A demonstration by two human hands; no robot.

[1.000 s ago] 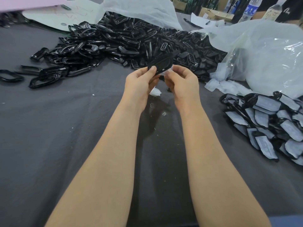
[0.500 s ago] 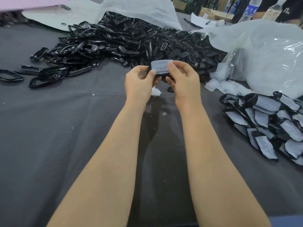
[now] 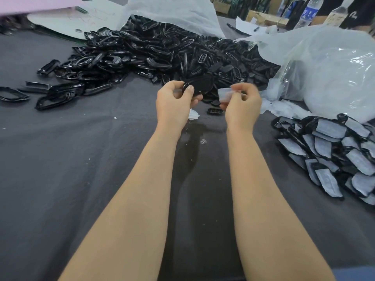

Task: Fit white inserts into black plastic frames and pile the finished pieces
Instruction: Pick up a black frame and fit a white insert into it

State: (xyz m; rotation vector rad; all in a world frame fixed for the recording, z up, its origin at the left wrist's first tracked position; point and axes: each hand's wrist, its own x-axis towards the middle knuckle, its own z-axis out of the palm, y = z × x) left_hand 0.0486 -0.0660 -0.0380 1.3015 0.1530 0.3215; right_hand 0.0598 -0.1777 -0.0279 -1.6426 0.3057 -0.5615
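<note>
Frame L hand, insert R hand

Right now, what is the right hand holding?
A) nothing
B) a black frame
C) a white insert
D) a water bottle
C: the right hand pinches a white insert, while the left hand grips the black frame.

We get fairly bright, even light from above, w/ soft shadows. A darker patch lies on the table between the forearms, prob. their shadow. Glare streaks the clear plastic bag at the table's far right corner; small glints on the heap of frames along the far edge. Right hand & its white insert are motion-blurred; left hand w/ its black frame is sharper. Wide-angle bends the far edge.
</note>
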